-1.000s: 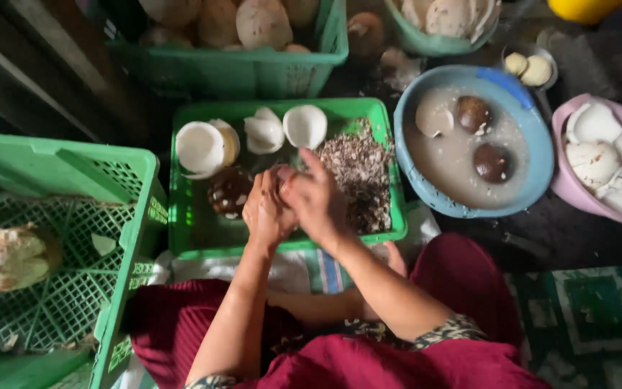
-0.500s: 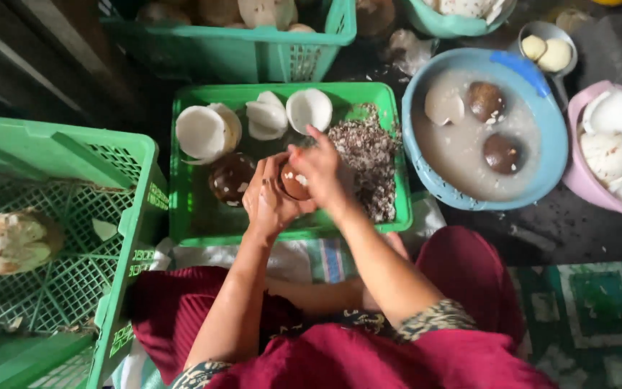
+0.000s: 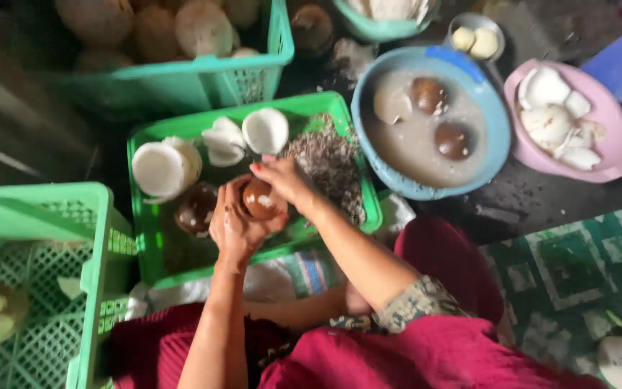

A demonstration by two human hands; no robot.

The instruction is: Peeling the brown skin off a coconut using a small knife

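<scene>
My left hand point(image 3: 235, 229) cups a round brown coconut kernel point(image 3: 260, 199) from below and the left. My right hand point(image 3: 282, 180) closes over its top right side; whether it also holds a tool is hidden. Both hands are above a shallow green crate point(image 3: 152, 266). In that crate lie white peeled coconut pieces point(image 3: 161, 166), another brown kernel point(image 3: 196, 209) and a heap of brown shavings point(image 3: 329, 162).
A blue basin point(image 3: 494, 108) of cloudy water with two brown kernels stands to the right, a pink bowl point(image 3: 617, 155) of white pieces beyond it. A teal crate point(image 3: 181, 83) of husked coconuts sits behind. A tall green crate point(image 3: 102, 245) stands at left.
The hands have turned the brown kernel between them, so more of it shows now. The camera has shifted slightly, with the crates appearing lower and further left.
</scene>
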